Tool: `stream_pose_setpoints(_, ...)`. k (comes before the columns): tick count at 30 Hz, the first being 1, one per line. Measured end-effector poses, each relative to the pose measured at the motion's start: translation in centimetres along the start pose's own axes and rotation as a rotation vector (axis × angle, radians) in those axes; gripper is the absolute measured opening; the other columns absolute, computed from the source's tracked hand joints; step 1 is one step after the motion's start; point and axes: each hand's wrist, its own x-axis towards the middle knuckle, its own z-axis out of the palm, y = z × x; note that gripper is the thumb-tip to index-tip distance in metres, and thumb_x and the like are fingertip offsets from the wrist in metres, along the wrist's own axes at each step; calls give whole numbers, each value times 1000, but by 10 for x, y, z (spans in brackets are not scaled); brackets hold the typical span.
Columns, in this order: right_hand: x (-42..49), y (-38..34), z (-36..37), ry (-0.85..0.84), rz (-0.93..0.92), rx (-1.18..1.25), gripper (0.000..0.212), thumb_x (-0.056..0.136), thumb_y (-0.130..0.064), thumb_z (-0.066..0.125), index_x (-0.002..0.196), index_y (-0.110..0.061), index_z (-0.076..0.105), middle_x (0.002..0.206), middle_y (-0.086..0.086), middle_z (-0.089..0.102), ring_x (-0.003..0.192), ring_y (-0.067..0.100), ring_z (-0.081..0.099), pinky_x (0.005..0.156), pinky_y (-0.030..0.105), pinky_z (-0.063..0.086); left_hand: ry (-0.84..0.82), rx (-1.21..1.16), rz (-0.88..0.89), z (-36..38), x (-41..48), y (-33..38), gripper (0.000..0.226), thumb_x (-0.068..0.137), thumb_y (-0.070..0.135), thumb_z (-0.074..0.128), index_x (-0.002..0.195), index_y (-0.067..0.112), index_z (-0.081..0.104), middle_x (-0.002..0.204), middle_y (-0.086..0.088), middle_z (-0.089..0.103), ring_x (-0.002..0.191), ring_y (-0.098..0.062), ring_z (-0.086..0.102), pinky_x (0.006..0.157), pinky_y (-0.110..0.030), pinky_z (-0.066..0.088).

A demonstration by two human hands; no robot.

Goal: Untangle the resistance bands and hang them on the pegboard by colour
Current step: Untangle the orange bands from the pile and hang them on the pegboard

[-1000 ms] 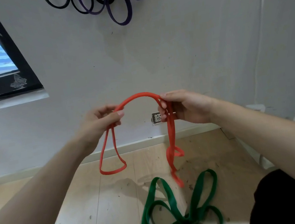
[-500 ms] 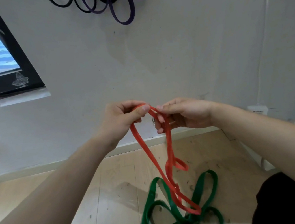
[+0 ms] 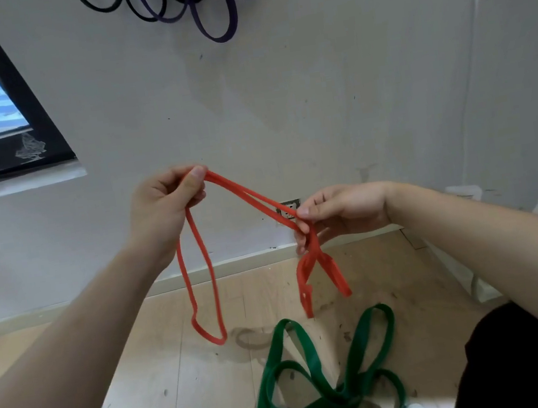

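left hand point(image 3: 161, 208): pinches red band point(image 3: 245, 195), centre frame
right hand point(image 3: 341, 209): fingers grip same band
green bands point(image 3: 323, 400): tangled on floor, bottom

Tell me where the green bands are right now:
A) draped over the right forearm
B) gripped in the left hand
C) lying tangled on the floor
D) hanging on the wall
C: the green bands lie in a tangled heap on the wooden floor, while the left hand and right hand hold only the red band.
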Motion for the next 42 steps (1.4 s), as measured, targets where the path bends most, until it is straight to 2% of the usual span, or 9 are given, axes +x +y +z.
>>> stream_pose_setpoints(4,0,-3,1,84,-90,198,26,98,-27,52,80,-13,65,90,9,64,93,28,65,103,47,49,-173,-42,-110,-5,2,-7,10,96,16,62,101,12,70,74,2,68,72,-11,64,78,-26,56)
stream_pose_setpoints(8,-1,-9,8,99,-156,329,27,96,-26,51,77,-13,63,87,10,61,85,28,63,96,41,50,-343,-11,-158,3,-5,-10,27,92,28,68,110,10,70,73,-1,65,68,-12,61,70,-22,53)
stream_pose_setpoints(16,-2,-18,17,95,-165,203,26,98,-28,52,82,-13,65,87,8,62,86,24,64,94,42,52,-427,81,-61,34,-18,2,33,79,38,69,105,19,74,77,8,70,75,-11,64,75,-25,57)
stream_pose_setpoints(20,-5,-21,18,91,-170,137,27,99,-29,52,86,-12,68,94,11,67,94,27,66,95,41,52,-366,78,13,36,-16,5,22,84,27,70,100,14,76,76,7,71,73,-7,64,70,-20,54)
stream_pose_setpoints(26,-6,-20,14,37,-78,-78,26,100,-32,51,89,-16,69,114,12,71,119,33,64,111,49,43,-219,142,132,33,-13,6,16,94,9,65,107,9,74,89,-2,72,79,0,65,75,-17,54)
stream_pose_setpoints(30,-8,-21,10,88,-42,-135,24,100,-30,52,91,-13,67,112,14,71,117,32,65,111,49,43,-149,161,116,29,-11,1,15,95,14,66,106,19,74,96,5,75,90,-4,69,83,-16,54)
stream_pose_setpoints(37,-8,-16,7,220,-217,162,26,102,-21,51,91,-10,71,105,20,67,107,33,64,114,58,37,-172,292,-15,34,-16,-20,14,93,30,69,107,30,71,107,12,72,100,-3,67,89,-19,53)
stream_pose_setpoints(40,-9,-14,7,233,-229,173,27,102,-21,50,91,-11,73,104,19,67,108,34,64,112,56,39,-35,319,-21,43,-27,-24,13,87,31,76,90,22,67,90,4,70,85,-9,65,74,-23,52)
stream_pose_setpoints(42,-10,-14,7,258,-239,207,28,102,-22,50,90,-12,73,104,19,67,106,34,63,108,53,42,-112,269,-110,51,-33,-25,22,84,37,77,83,17,68,83,-5,71,82,-18,68,75,-32,54)
